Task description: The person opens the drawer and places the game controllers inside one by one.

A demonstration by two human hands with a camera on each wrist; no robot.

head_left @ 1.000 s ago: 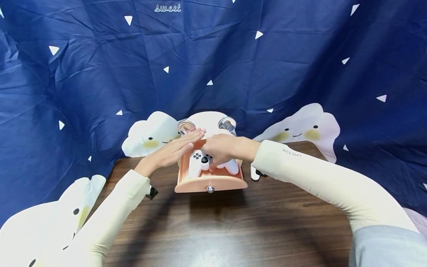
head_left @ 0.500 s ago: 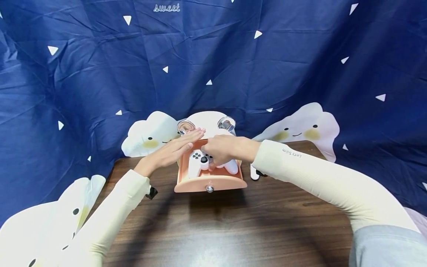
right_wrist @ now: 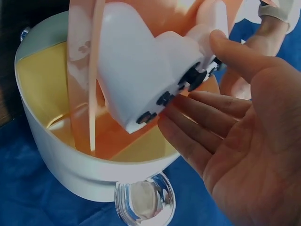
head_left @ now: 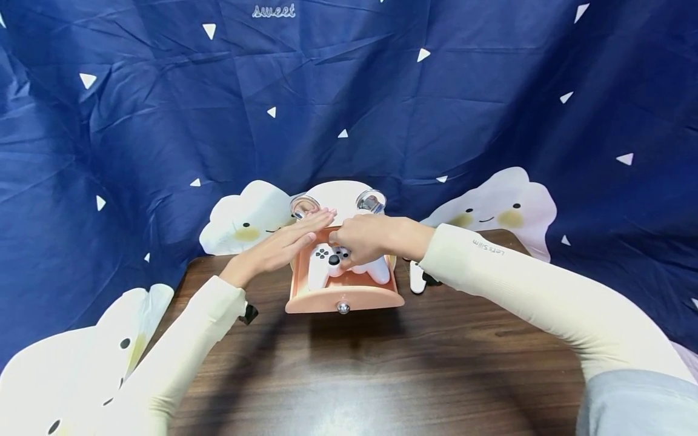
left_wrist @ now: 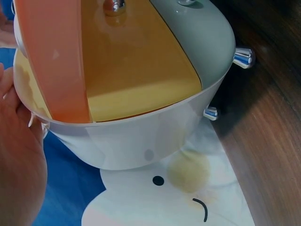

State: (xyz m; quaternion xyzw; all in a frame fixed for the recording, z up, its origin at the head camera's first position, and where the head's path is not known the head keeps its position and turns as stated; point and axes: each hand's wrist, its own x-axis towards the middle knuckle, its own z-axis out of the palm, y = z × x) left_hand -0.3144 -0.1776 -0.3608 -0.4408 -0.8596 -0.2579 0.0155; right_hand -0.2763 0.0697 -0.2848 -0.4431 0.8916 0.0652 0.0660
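Observation:
A white game controller [head_left: 319,266] lies in the pulled-out peach drawer [head_left: 345,300] of a small rounded cabinet [head_left: 339,197]. My right hand [head_left: 371,235] is over the controller's right half. In the right wrist view, its fingers are extended along the button side of the controller [right_wrist: 127,61], and the thumb tip overlaps a grip; whether it touches cannot be made out. My left hand [head_left: 278,245] lies flat with straight fingers at the cabinet's left side. In the left wrist view that hand [left_wrist: 21,165] is partly cut off by the frame edge.
Lower down the cabinet are a yellow drawer [left_wrist: 141,66] and a green drawer [left_wrist: 207,37]. Chrome rings [head_left: 371,201] stand out near the top. A white object [head_left: 417,278] is partly hidden beside my right wrist on the brown wooden table [head_left: 349,369]. Behind hangs a blue cloth [head_left: 349,91].
My right hand has shifted slightly up, and its thumb no longer reaches as far down over the controller. The left hand, controller and drawer stay in place.

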